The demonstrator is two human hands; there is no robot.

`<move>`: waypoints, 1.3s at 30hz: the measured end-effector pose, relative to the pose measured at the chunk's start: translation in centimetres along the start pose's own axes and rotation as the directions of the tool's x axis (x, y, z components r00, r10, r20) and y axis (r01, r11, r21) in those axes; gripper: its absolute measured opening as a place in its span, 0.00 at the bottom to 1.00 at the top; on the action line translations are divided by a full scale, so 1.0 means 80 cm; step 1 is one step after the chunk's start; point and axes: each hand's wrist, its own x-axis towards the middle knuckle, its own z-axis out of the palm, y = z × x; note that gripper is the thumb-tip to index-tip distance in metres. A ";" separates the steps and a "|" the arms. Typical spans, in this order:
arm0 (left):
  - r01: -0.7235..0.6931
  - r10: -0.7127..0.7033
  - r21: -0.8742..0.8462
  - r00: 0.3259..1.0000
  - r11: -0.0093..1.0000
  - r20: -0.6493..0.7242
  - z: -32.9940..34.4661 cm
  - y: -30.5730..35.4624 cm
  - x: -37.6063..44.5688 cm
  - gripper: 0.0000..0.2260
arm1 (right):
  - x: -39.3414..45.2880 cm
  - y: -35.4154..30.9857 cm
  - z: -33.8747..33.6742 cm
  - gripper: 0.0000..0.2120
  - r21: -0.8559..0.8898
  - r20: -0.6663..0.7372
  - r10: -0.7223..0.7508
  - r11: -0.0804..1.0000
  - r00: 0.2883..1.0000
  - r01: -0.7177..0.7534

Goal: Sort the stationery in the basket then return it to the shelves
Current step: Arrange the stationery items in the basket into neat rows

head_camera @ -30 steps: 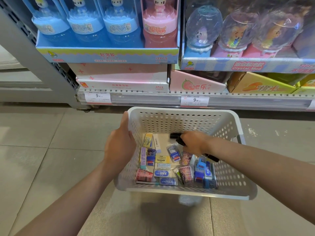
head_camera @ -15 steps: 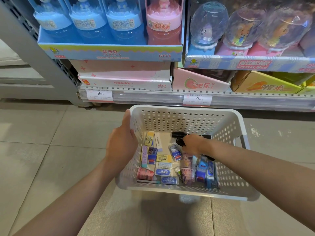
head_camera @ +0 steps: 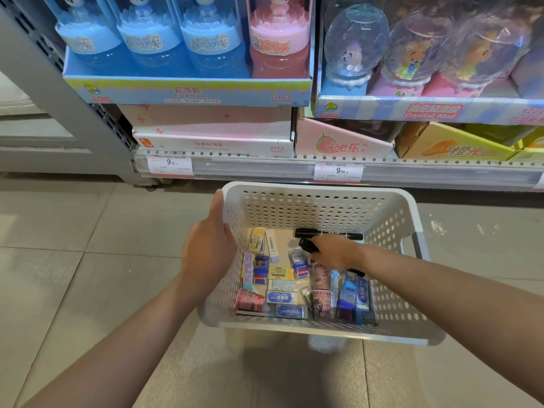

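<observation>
We're at the sorting step, nothing back on the shelves yet. Our left hand (head_camera: pixel 209 248) grips the left wall of the white basket (head_camera: pixel 318 192), thumb outside along the rim, fingers curled over the edge, holding it up in front of the shelf (head_camera: pixel 265 169). Our right hand (head_camera: pixel 334 251) is down inside the basket, fingers curled round a black marker (head_camera: pixel 307 245); its cap end sticks out toward the left, and the other end shows below the wrist. A second black marker (head_camera: pixel 328 234) lies loose just behind, against the far wall. The rest of the stationery sits on the basket floor: erasers (head_camera: pixel 281 298) and small boxes in the left and middle, tape rolls (head_camera: pixel 320 278) and blue packs (head_camera: pixel 348 295) bunched at the near right. Next move, as we judge it: gather the loose marker with the held one so like goes with like, without letting the first slip. The shelf here shows slime toys, so the markers likely belong elsewhere.
</observation>
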 end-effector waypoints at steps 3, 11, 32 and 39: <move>0.000 0.000 0.000 1.000 1.000 -0.002 -0.001 0.000 -0.001 0.27 | -0.004 0.006 -0.004 0.13 -0.079 -0.044 -0.041 0.996 0.998 0.038; 0.008 -0.008 0.009 1.000 1.000 -0.006 -0.001 0.002 -0.001 0.27 | -0.017 0.006 -0.011 0.20 0.025 -0.285 -0.079 0.996 0.955 0.090; 0.037 -0.037 0.002 0.999 0.999 0.015 -0.002 0.003 -0.001 0.27 | 0.012 0.002 0.022 0.22 -0.481 -0.357 -0.239 0.876 0.903 0.042; 0.036 -0.036 0.006 0.999 0.999 0.015 -0.003 0.005 -0.003 0.26 | 0.013 0.000 0.020 0.26 -0.489 -0.322 -0.264 0.869 0.909 0.079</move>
